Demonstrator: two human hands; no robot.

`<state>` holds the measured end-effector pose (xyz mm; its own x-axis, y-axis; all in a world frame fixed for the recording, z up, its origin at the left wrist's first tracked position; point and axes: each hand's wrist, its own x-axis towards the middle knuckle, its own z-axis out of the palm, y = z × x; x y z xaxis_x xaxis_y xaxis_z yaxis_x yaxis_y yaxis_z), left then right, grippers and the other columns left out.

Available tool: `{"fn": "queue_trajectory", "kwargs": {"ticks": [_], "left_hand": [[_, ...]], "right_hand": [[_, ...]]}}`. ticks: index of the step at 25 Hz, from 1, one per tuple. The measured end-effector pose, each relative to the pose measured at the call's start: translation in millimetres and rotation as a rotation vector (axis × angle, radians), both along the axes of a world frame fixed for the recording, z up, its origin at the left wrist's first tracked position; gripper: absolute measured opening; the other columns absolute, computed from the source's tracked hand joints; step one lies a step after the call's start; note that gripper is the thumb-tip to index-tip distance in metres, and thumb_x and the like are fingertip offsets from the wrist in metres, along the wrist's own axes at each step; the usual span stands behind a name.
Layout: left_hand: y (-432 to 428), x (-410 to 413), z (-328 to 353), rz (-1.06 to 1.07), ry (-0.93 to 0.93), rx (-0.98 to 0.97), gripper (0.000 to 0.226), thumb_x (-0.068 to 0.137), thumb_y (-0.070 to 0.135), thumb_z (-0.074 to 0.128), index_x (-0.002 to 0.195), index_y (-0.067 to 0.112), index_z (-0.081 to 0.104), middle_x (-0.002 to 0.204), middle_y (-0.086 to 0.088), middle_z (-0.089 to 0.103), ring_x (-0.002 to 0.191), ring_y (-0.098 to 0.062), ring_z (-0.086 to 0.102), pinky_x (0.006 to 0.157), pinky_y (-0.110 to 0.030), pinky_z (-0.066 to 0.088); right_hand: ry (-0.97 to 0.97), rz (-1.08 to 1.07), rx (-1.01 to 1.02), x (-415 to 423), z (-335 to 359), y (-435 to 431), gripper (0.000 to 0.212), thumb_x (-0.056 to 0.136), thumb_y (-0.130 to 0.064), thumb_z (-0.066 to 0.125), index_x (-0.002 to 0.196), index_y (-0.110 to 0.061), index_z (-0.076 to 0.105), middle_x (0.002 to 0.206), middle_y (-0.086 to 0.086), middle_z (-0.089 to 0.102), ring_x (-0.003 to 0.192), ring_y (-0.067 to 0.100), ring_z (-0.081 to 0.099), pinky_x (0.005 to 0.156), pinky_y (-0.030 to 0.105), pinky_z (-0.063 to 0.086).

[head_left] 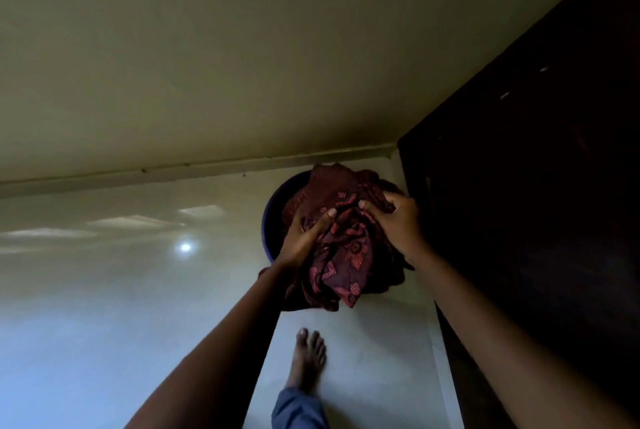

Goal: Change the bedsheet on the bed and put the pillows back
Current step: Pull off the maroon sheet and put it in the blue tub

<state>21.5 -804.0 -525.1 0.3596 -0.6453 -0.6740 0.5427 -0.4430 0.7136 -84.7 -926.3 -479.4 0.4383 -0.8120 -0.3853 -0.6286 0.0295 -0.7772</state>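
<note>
While stooped over the blue tub (273,207), seen grasping with both hands: left hand (304,234) dug into the folds of the bedsheet (346,266), thumb on top; right hand (398,224) bunched on the same cloth just beside it, fingers curled over a ridge of fabric. Dark red, patterned, crumpled into a heap directly beneath both hands, filling the tub and spilling over its rim toward the wrists. Set on the floor (138,290), close by dark wooden furniture (536,186) beyond the right hand; touching it or not, cannot tell in the gloom. Bare foot (308,356) planted below the hands, between the two forearms. No bed or pillows in view. Judged an early step: either packing the bundle down or lifting it out, not determinable from this alone. Recommended, if packing: gather the overhanging tail first, then press down evenly with both hands. Recommended, if lifting: take hold deep rather than by a loose edge, raise straight up clear of the rim, keep trailing cloth off the foot and away from the furniture.
</note>
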Motion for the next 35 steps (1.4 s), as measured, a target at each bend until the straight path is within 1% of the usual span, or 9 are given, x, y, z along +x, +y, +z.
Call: {"fn": "queue_trajectory", "kwargs": {"ticks": [6,11,17,20,22,24,28,31,35], "left_hand": [[4.1,-5.4,-159.5,-0.044,-0.380,0.153,0.077,0.078,0.072,0.047,0.143,0.036,0.028,0.147,-0.001,0.038,0.136,-0.020,0.035,0.110,-0.047,0.032],[32.5,-15.8,-237.3,-0.359,-0.400,0.198,0.071,0.091,0.042,0.052,0.148,0.032,0.011,0.157,0.001,0.005,0.145,-0.018,0.004,0.117,-0.038,0.011],[68.3,-10.0,-217.1,0.192,-0.466,0.243,0.050,0.087,0.026,0.063,0.133,0.021,0.046,0.136,0.000,0.044,0.123,-0.015,0.045,0.102,-0.032,0.040],[102.0,-13.2,-223.7,0.345,-0.094,0.477,0.069,0.084,0.026,0.067,0.143,0.019,0.031,0.145,-0.011,0.035,0.126,-0.025,0.042,0.099,-0.034,0.041],[110.2,-16.5,-232.9,0.244,0.102,0.538,0.064,0.081,0.023,0.071,0.136,0.010,0.043,0.134,-0.017,0.051,0.102,-0.022,0.057,0.078,-0.021,0.045],[109.7,-15.8,-233.9,0.182,0.038,0.617,0.036,0.079,0.019,0.073,0.111,0.005,0.065,0.110,-0.017,0.066,0.079,-0.016,0.057,0.064,-0.019,0.044],[92.5,-25.4,-212.3,0.451,-0.192,0.513,0.020,0.083,0.017,0.067,0.102,0.013,0.071,0.104,-0.009,0.071,0.090,-0.018,0.064,0.087,-0.034,0.052],[47.4,-47.2,-199.4,0.309,-0.220,0.120,0.038,0.097,0.028,0.045,0.135,0.030,0.046,0.143,0.011,0.040,0.135,-0.006,0.031,0.115,-0.031,0.021],[6.5,-48.9,-244.8,-0.127,-0.230,0.128,0.047,0.101,0.039,0.018,0.147,0.038,0.006,0.156,0.011,-0.011,0.142,-0.011,-0.017,0.114,-0.042,-0.013]], "right_hand": [[0.248,0.225,-0.333,11.7,-181.9,15.3,0.036,0.087,-0.023,0.059,0.118,-0.005,0.063,0.119,0.018,0.062,0.112,0.035,0.055,0.098,0.040,0.042],[0.538,0.405,0.080,-16.2,-293.4,61.3,0.054,0.096,-0.010,0.043,0.147,-0.011,0.024,0.153,0.011,0.022,0.140,0.027,0.024,0.111,0.028,0.016],[0.482,0.205,-0.013,-13.4,-231.4,68.8,0.056,0.091,-0.015,0.055,0.143,-0.017,0.035,0.152,0.008,0.026,0.139,0.024,0.027,0.110,0.027,0.023],[0.312,0.310,-0.224,-14.8,-196.8,111.5,0.048,0.088,-0.009,0.058,0.134,-0.019,0.049,0.145,0.004,0.037,0.131,0.018,0.039,0.103,0.020,0.030],[0.194,0.399,-0.262,-14.9,-204.0,125.7,0.043,0.085,-0.006,0.057,0.127,-0.016,0.057,0.135,0.007,0.048,0.123,0.019,0.046,0.103,0.021,0.034],[0.148,0.438,-0.343,-12.2,-216.5,119.7,0.039,0.083,-0.007,0.054,0.121,-0.015,0.061,0.128,0.008,0.053,0.119,0.020,0.048,0.102,0.033,0.042],[0.173,0.400,-0.566,-1.1,-222.6,86.9,0.042,0.088,-0.023,0.051,0.129,-0.019,0.054,0.142,0.011,0.043,0.132,0.029,0.036,0.108,0.039,0.032],[0.415,0.459,-0.515,6.4,-229.1,59.7,0.059,0.088,-0.052,0.036,0.142,-0.028,0.036,0.156,0.008,0.018,0.143,0.036,0.013,0.109,0.057,0.020],[0.718,0.746,-0.358,-2.0,-266.2,37.1,0.065,0.094,-0.052,0.036,0.147,-0.038,0.003,0.158,0.004,-0.005,0.143,0.039,-0.006,0.112,0.061,0.012]]}}
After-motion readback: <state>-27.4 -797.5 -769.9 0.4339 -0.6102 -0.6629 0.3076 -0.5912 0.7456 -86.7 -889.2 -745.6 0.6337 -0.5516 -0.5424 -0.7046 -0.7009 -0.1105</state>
